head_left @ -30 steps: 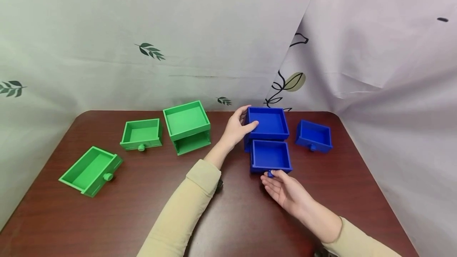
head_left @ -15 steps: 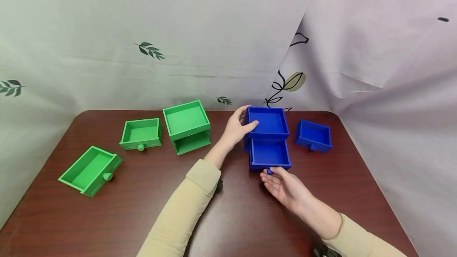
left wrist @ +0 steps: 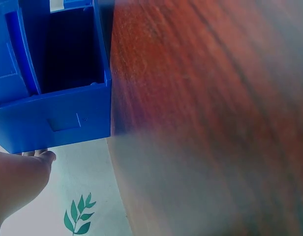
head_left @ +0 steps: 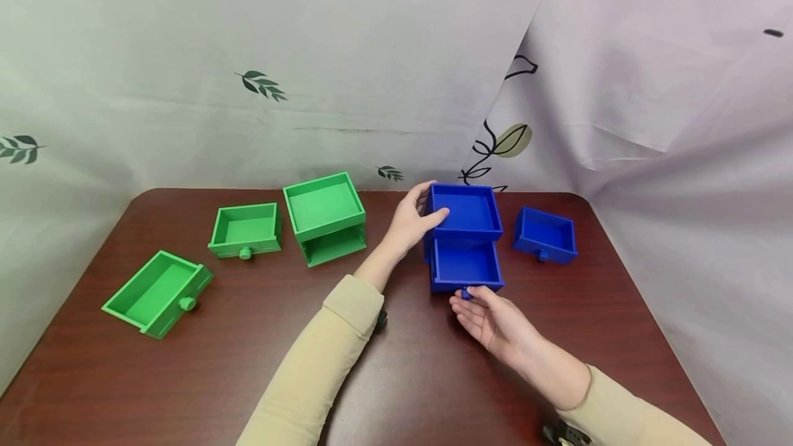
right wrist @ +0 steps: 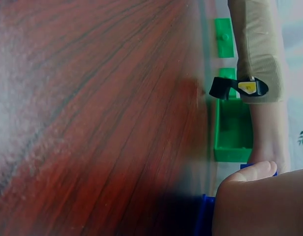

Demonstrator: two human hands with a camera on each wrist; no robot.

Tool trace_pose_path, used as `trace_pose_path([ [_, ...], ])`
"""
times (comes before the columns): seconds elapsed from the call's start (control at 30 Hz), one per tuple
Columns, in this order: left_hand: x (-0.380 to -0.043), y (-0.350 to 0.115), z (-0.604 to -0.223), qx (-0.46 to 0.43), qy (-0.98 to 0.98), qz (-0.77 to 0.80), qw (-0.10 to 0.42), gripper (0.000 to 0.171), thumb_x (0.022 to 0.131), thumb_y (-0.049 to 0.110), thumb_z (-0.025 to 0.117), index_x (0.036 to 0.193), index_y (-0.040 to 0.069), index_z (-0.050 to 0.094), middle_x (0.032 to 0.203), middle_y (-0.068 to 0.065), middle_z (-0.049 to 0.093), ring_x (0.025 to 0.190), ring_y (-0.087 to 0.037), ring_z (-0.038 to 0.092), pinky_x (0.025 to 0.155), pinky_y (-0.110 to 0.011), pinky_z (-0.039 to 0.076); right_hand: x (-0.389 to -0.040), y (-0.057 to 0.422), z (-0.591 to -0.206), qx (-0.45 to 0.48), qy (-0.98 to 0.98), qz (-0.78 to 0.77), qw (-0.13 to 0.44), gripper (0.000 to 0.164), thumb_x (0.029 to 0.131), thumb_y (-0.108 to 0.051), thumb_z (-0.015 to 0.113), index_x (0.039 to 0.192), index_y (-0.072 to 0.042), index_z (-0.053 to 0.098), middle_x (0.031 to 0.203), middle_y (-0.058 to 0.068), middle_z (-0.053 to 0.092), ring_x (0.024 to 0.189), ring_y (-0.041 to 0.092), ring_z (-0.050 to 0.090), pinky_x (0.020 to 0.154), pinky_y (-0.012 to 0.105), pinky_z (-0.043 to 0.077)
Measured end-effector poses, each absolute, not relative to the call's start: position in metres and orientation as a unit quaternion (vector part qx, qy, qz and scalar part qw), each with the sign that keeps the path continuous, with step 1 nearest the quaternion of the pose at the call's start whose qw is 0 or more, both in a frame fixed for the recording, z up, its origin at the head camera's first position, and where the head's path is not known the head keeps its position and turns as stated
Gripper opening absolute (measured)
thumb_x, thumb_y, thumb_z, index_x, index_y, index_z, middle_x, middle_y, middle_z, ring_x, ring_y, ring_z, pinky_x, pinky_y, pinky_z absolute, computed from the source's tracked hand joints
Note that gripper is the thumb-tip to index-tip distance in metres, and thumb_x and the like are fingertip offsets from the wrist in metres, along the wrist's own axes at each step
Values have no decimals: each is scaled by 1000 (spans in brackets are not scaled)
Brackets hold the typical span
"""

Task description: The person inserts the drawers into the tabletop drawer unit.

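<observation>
A blue cabinet with a tray-like top stands at the back right of centre. My left hand grips its left side, thumb over the top rim and fingers towards the back. A blue drawer sticks out of the cabinet's front, partly inside it. By its small round knob, my right hand pinches it between thumb and fingers. In the left wrist view the cabinet's wall shows beside a dark hollow. The right hand hides most of the drawer in the right wrist view.
A second blue drawer lies to the right. On the left stand a green cabinet with an open front, a green drawer and another green drawer turned at an angle. A patterned cloth hangs behind the table.
The right hand has moved slightly away from me, pushing the blue drawer further into the cabinet. The left hand keeps its hold on the cabinet's side.
</observation>
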State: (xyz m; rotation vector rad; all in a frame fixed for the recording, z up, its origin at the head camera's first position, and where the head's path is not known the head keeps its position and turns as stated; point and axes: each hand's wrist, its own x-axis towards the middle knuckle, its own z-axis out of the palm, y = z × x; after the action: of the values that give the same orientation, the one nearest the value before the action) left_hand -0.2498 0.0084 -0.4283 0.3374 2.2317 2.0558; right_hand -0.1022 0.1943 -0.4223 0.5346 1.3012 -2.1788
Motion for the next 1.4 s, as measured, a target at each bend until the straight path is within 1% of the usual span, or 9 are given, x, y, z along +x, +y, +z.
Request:
trace_pose_path([
  [0.37, -250, 9, -429, 113, 730, 672, 42, 68, 98, 12, 73, 158, 2, 45, 157, -22, 53, 150, -35, 48, 132, -47, 35, -110, 195, -422, 200, 485, -808, 268, 29, 111, -15, 45, 99, -9, 70, 93, 0, 79, 87, 6, 76, 83, 19, 64],
  [0.6, -250, 9, -430, 110, 730, 673, 43, 67, 98, 13, 74, 158, 5, 46, 158, -20, 53, 151, -33, 48, 131, -46, 35, -116, 197, -421, 203, 488, -808, 261, 26, 112, -19, 46, 100, -10, 68, 94, -1, 78, 88, 6, 75, 84, 19, 64],
  [0.8, -250, 9, -430, 111, 728, 675, 44, 67, 98, 13, 74, 158, 5, 46, 157, -20, 53, 150, -34, 49, 131, -46, 36, -119, 200, -421, 210, 487, -809, 254, 21, 112, -21, 48, 105, -10, 64, 94, 0, 78, 88, 6, 75, 84, 19, 64],
  [0.97, -249, 9, -430, 110, 728, 675, 44, 67, 98, 13, 74, 158, 6, 46, 158, -20, 53, 151, -34, 48, 131, -47, 35, -117, 198, -420, 210, 467, -823, 246, 26, 114, -20, 46, 102, -10, 67, 94, -1, 79, 90, 6, 76, 85, 18, 63],
  [1.07, -249, 8, -430, 109, 728, 675, 43, 67, 98, 13, 74, 159, 5, 46, 158, -21, 53, 151, -35, 48, 131, -47, 36, -116, 196, -419, 212, 456, -830, 241, 32, 114, -20, 44, 97, -10, 70, 93, -1, 79, 89, 6, 76, 84, 17, 63],
  [1.4, -249, 8, -429, 108, 727, 676, 47, 68, 98, 13, 74, 159, 6, 45, 159, -21, 52, 151, -35, 48, 130, -48, 37, -111, 190, -418, 234, 432, -842, 223, 31, 114, -21, 46, 98, -10, 70, 93, -1, 78, 88, 5, 76, 84, 15, 62],
])
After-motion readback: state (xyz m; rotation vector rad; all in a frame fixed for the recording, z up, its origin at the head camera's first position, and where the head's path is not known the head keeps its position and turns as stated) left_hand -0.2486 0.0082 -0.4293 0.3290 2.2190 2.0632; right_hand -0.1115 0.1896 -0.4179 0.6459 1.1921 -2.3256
